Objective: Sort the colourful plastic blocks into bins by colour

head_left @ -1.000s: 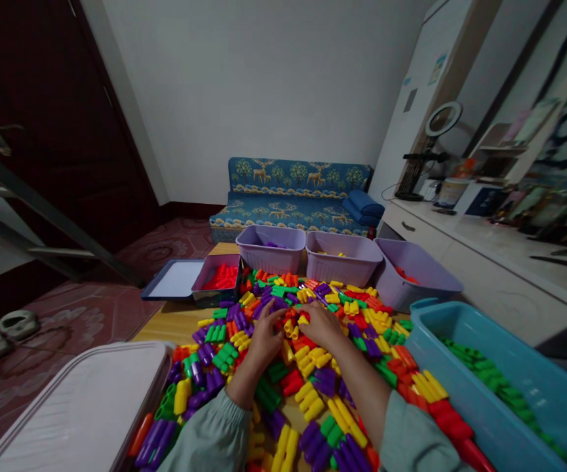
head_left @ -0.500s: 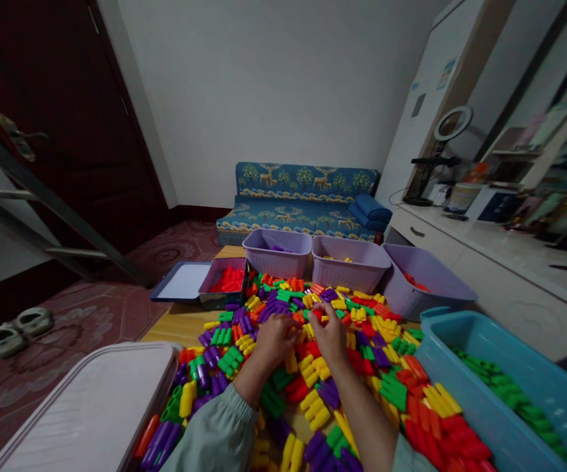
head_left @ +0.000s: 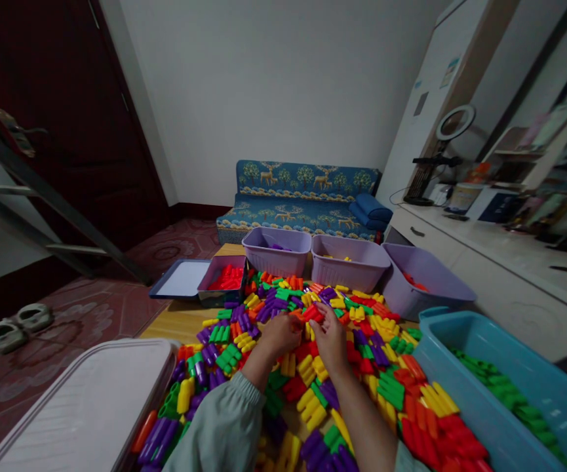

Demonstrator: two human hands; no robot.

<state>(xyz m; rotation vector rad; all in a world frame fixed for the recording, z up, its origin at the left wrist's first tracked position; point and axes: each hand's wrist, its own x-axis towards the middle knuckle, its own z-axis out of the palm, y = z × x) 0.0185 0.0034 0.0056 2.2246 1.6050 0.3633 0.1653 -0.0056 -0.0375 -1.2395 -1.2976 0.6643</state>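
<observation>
Blocks in red, yellow, green, purple and orange lay in one big block pile [head_left: 391, 387], and both hands were over its middle. The right hand [head_left: 333, 339] pinched a red block [head_left: 312, 313] with its fingertips, just above the pile, maybe so it stayed apart from the rest. The left hand [head_left: 282, 333] was just beside it with fingers curled in. I could not tell if it gripped the block too.

Right of the pile stood a blue bin [head_left: 460, 406] with only green blocks [head_left: 509, 401] inside. Behind the pile stood three purple bins [head_left: 351, 265] and a small box of red blocks [head_left: 225, 278]. It looked like each colour had its own home. Left of the pile lay a white lid [head_left: 86, 406].

The pile sat on a wooden table [head_left: 177, 322]. Far behind the pile were a blue sofa [head_left: 303, 196] and a dark door [head_left: 67, 131]. Slippers [head_left: 12, 326] sat on the red floor [head_left: 91, 308].
</observation>
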